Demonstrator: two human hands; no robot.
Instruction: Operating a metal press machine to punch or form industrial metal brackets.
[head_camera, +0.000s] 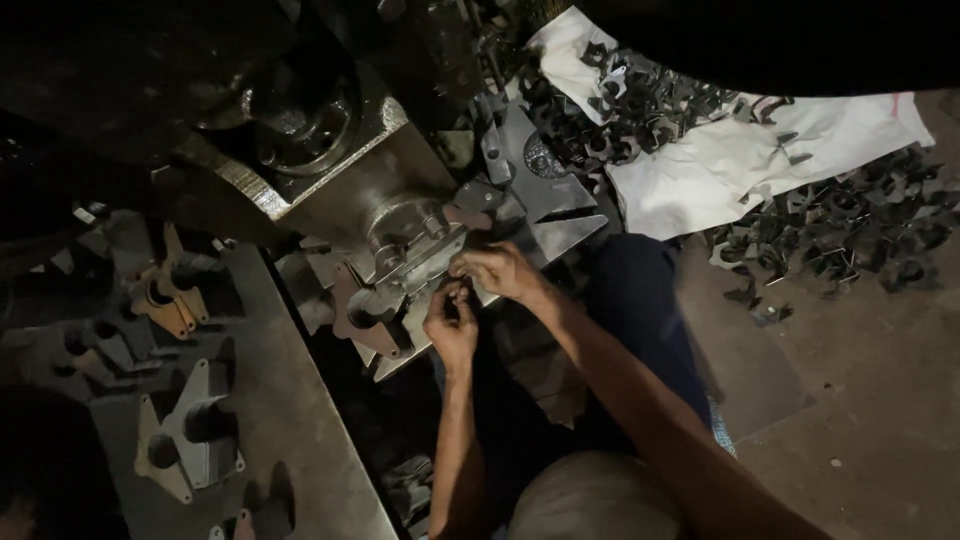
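Pinching a small dark metal piece (462, 296) with the left hand (452, 325), fingers closed on it. Steadying it against the press bed (420, 262) with the right hand (500, 268), grip unclear. Lying beyond: stamped pieces (840, 225) heaped on white cloth (700, 170).

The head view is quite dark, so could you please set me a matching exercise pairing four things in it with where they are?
Things:
1. left hand
2. right hand
3. white sheet
4. triangular metal plate

Places:
A. lower left, on the flat metal table
B. at the press die, farther from the camera
C. upper right, under dark stamped pieces
D. just below the other hand, pinching a small dark part

Pairs: 1-D, 2-B, 3-C, 4-A
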